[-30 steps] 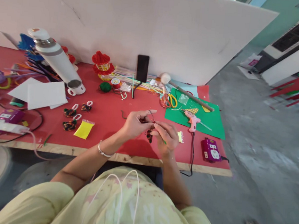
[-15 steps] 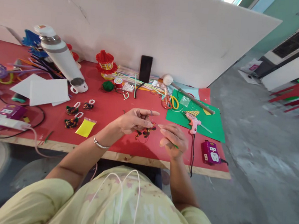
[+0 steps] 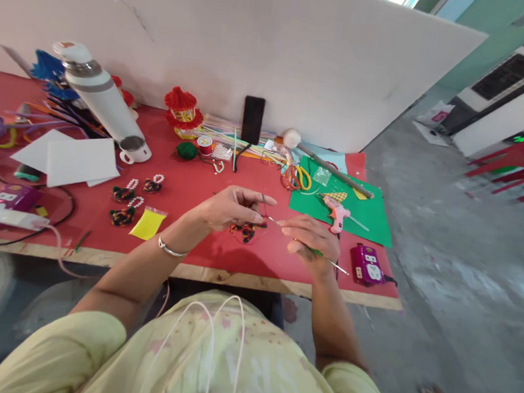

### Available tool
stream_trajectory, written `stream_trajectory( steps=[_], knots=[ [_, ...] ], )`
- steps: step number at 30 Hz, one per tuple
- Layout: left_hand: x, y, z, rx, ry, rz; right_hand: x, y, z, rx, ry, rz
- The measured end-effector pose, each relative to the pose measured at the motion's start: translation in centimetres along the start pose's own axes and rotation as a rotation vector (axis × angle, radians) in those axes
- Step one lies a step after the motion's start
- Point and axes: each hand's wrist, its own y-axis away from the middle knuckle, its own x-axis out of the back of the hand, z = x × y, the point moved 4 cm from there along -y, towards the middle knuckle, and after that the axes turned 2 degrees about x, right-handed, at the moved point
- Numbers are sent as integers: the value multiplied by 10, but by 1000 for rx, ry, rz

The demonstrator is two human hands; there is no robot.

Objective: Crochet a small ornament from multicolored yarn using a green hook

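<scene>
My left hand [image 3: 229,209] pinches a small multicoloured crochet piece [image 3: 246,233] of dark, red and orange yarn, which hangs below the fingers. A dark strand of yarn [image 3: 265,205] runs over the outstretched left index finger. In my right hand [image 3: 312,237] lies a thin metal crochet hook [image 3: 340,269] with a bit of green at its grip. The hook's tip points left and meets the work at the left fingertips; whether a loop sits on it is too small to tell. Both hands are just above the red tabletop [image 3: 211,258].
Several finished yarn pieces with white bead loops [image 3: 122,215] lie left, beside a yellow packet [image 3: 148,223]. Behind are a flask [image 3: 103,97], green yarn [image 3: 186,150] and a phone [image 3: 253,120]. Scissors [image 3: 303,177], a pink glue gun [image 3: 337,214] and a purple power socket [image 3: 368,264] are right.
My right hand has turned and shifted slightly right, bringing the crochet hook plainly into view with its tip at the crochet piece. My left hand keeps its pinch; the view has shifted slightly.
</scene>
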Motion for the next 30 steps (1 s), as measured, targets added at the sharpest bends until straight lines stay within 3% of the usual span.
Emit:
stream_trajectory(
  steps=[5,10,12,16,19,21,24,26,30],
  knots=[
    [0,-2,0,10,-15,-33,-2,8,12,-199,-138,119],
    [-11,-7,-6,-17,-14,-7,-28,31,31,-456,-275,408],
    [-18,-8,-8,-111,-79,88,-37,37,30,-393,-104,458],
    [-30,-3,-14,-311,-223,409,-47,39,16,-68,394,388],
    [-31,1,-21,-346,-181,533,-49,39,15,8,514,382],
    [-29,-2,-26,-217,18,427,-48,37,16,26,491,401],
    [-29,-6,-28,139,298,53,-40,32,16,48,345,398],
    [-22,-5,-19,175,326,-21,-33,25,15,62,232,331],
    [-9,-1,-6,128,261,-33,-16,14,14,63,138,176]
  ],
)
